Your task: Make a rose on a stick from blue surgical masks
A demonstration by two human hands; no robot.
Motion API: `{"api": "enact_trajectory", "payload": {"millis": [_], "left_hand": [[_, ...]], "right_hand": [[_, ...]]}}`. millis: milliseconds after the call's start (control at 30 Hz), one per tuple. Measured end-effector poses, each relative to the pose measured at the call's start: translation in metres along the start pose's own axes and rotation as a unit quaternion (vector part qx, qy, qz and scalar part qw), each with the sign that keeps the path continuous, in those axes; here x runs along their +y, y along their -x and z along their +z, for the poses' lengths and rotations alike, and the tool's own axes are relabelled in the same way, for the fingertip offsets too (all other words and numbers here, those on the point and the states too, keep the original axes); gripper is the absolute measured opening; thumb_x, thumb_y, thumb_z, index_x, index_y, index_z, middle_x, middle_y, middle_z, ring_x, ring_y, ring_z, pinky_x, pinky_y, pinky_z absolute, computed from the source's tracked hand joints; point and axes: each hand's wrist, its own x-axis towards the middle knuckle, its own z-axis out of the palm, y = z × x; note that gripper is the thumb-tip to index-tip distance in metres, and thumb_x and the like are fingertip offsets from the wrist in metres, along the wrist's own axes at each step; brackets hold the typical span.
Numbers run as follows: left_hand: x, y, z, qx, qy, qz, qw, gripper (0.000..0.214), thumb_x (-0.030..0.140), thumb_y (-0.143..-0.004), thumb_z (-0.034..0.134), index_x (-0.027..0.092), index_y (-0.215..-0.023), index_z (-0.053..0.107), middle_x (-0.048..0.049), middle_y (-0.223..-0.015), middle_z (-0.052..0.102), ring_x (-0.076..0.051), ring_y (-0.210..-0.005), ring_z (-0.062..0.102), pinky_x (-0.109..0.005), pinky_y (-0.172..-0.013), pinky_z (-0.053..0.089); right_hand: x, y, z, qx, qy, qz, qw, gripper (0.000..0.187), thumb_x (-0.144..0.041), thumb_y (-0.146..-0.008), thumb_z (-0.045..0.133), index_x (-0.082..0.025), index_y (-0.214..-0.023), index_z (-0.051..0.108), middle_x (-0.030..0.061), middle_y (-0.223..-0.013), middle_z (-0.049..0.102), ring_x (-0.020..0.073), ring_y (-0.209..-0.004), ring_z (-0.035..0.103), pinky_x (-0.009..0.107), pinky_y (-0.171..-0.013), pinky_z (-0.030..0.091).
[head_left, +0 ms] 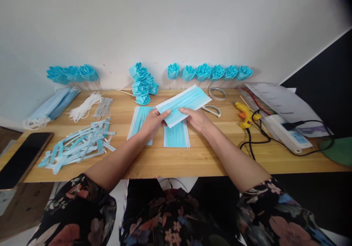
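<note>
A blue pleated face mask (189, 100) with white edges and no ear loops in sight is held tilted above the table. My left hand (155, 122) grips its lower left corner, thumb on top. At its lower edge my right hand (195, 118) pinches it, fingers hidden underneath. Two more blue mask pieces lie below: one mask piece (140, 117) left, partly behind my left hand, and another mask piece (176, 136) directly beneath the held one. The scissors (213, 110) lie just beyond my right hand, showing only a white handle.
Blue mask-fabric flowers (203, 72) line the wall; more flowers (143, 84) are piled mid-table. At left are trimmed strips (82, 143), white ear loops (85, 106), stacked masks (55, 105) and a phone (24, 158). At right are tape (217, 94), a yellow glue gun (245, 114) and a power strip (286, 133).
</note>
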Motion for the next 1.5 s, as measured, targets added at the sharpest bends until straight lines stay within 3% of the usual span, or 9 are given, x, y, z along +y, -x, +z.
{"api": "enact_trajectory", "payload": {"millis": [200, 433, 633, 800, 1133, 1500], "left_hand": [[0.006, 0.001, 0.001, 0.013, -0.046, 0.001, 0.999, 0.045, 0.045, -0.055, 0.094, 0.014, -0.077, 0.071, -0.0008, -0.067, 0.066, -0.013, -0.056, 0.056, -0.026, -0.051, 0.046], [0.004, 0.002, 0.002, 0.016, -0.097, 0.011, 0.995, 0.043, 0.045, -0.055, 0.093, 0.014, -0.072, 0.069, 0.0014, -0.059, 0.062, -0.010, -0.051, 0.051, -0.025, -0.050, 0.045], [0.003, 0.001, -0.001, 0.007, -0.127, 0.019, 0.992, 0.042, 0.048, -0.061, 0.091, 0.014, -0.068, 0.067, -0.0008, -0.055, 0.063, -0.011, -0.049, 0.053, -0.025, -0.051, 0.044], [0.008, 0.001, 0.000, 0.022, -0.111, 0.041, 0.993, 0.039, 0.050, -0.070, 0.085, 0.016, -0.072, 0.067, -0.0010, -0.053, 0.063, -0.011, -0.047, 0.053, -0.025, -0.051, 0.043], [0.010, 0.005, 0.001, 0.008, -0.193, 0.035, 0.980, 0.049, 0.062, -0.066, 0.082, 0.017, -0.064, 0.064, -0.0016, -0.053, 0.061, -0.012, -0.050, 0.054, -0.026, -0.052, 0.041], [0.016, 0.006, 0.000, -0.021, -0.213, 0.035, 0.976, 0.042, 0.056, -0.067, 0.081, 0.018, -0.065, 0.063, -0.0002, -0.056, 0.060, -0.014, -0.052, 0.054, -0.026, -0.053, 0.042]], "right_hand": [[-0.007, 0.004, 0.004, -0.008, -0.002, 0.008, 1.000, 0.057, -0.041, -0.057, 0.095, -0.023, -0.106, 0.072, 0.0042, -0.096, 0.080, 0.0327, -0.101, 0.073, 0.054, -0.096, 0.059], [-0.009, 0.006, 0.003, -0.048, -0.013, 0.030, 0.998, 0.049, -0.046, -0.065, 0.091, -0.022, -0.103, 0.071, 0.0062, -0.096, 0.080, 0.0334, -0.104, 0.073, 0.054, -0.092, 0.061], [-0.006, 0.003, 0.003, 0.004, 0.007, -0.006, 1.000, 0.043, -0.041, -0.060, 0.094, -0.023, -0.090, 0.070, 0.0028, -0.086, 0.078, 0.0315, -0.099, 0.073, 0.051, -0.091, 0.061], [-0.008, 0.003, 0.005, 0.020, 0.007, -0.018, 1.000, 0.044, -0.044, -0.060, 0.093, -0.024, -0.091, 0.069, 0.0038, -0.090, 0.079, 0.0326, -0.105, 0.072, 0.054, -0.096, 0.059], [-0.002, 0.000, 0.002, 0.051, 0.014, -0.039, 0.998, 0.052, -0.041, -0.058, 0.094, -0.025, -0.102, 0.072, 0.0006, -0.087, 0.078, 0.0299, -0.099, 0.072, 0.051, -0.098, 0.056], [-0.015, -0.011, -0.010, 0.160, -0.030, -0.115, 0.980, 0.048, -0.047, -0.057, 0.088, -0.027, -0.097, 0.069, 0.0005, -0.097, 0.077, 0.0290, -0.113, 0.067, 0.044, -0.099, 0.055]]}}
